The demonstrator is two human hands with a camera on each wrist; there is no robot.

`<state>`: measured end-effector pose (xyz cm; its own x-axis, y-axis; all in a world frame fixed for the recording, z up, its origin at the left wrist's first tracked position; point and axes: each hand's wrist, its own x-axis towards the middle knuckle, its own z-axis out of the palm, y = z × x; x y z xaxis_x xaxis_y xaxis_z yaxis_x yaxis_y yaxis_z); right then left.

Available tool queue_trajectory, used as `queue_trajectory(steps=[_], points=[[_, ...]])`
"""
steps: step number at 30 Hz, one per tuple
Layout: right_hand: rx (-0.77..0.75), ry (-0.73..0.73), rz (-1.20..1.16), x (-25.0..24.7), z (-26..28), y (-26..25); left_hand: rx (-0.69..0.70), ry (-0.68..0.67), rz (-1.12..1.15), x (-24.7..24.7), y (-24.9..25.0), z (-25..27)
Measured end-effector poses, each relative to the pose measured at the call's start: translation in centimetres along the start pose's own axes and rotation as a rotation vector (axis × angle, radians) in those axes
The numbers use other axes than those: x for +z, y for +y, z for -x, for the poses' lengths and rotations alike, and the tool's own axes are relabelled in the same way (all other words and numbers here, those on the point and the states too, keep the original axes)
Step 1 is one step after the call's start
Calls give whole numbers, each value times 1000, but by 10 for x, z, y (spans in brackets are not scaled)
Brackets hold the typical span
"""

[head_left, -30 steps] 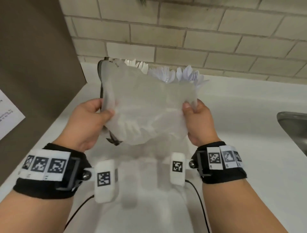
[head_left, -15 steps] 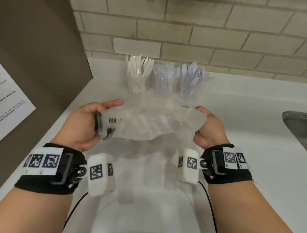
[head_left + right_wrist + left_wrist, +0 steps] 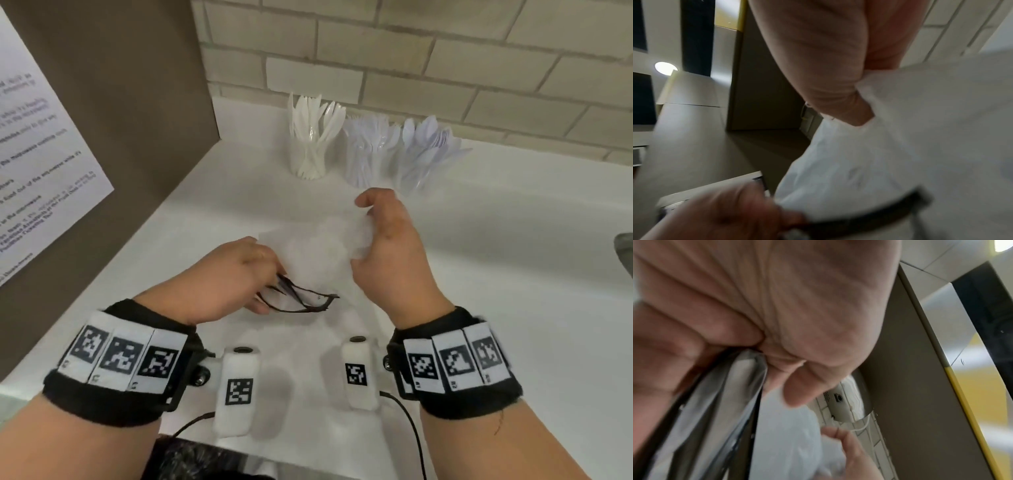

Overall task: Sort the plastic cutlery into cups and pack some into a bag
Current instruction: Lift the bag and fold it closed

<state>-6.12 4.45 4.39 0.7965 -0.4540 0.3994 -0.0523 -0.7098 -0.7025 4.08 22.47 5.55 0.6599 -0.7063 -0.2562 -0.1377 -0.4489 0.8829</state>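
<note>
A translucent white plastic bag (image 3: 318, 253) with a dark zip rim (image 3: 301, 301) lies low over the white counter between my hands. My left hand (image 3: 239, 274) pinches the dark rim at the bag's near left; the left wrist view shows the rim (image 3: 735, 394) caught between its fingers. My right hand (image 3: 387, 240) grips the bunched far right end of the bag (image 3: 900, 129). Three clear cups stand at the back by the wall: knives (image 3: 311, 137), forks (image 3: 368, 147), spoons (image 3: 424, 150). What is inside the bag cannot be made out.
A brown panel (image 3: 120, 120) with a printed paper sheet (image 3: 34, 154) walls off the left. The brick wall (image 3: 445, 51) runs along the back. A sink's edge (image 3: 625, 246) shows at far right on the white counter (image 3: 513, 257).
Both hands have brought the bag down from upright in front of the cups to low over the counter. The right hand now bunches its end, and the cups stand fully in sight.
</note>
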Motion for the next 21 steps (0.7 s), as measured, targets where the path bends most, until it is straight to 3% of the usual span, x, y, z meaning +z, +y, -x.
queue_trajectory(steps=[2,5,7,10,12,15,16,18,21], points=[[-124,-11,-38,9,5,-18,-36,-101,191,4,2,7],[-200,-164,-109,18,18,-39,23,-254,374,7,-2,12],[-200,-330,-111,16,25,-43,34,-190,513,8,-6,14],[-141,-616,-174,7,29,-41,11,12,587,11,-18,18],[-104,-570,-293,2,30,-37,0,111,584,13,-23,22],[51,-227,-219,-3,29,-31,-4,317,446,13,-25,28],[75,-219,-146,-3,30,-28,6,360,394,14,-25,30],[87,-388,-86,-1,33,-30,55,368,370,19,-20,36],[22,-479,-85,8,41,-30,106,251,510,28,-13,48]])
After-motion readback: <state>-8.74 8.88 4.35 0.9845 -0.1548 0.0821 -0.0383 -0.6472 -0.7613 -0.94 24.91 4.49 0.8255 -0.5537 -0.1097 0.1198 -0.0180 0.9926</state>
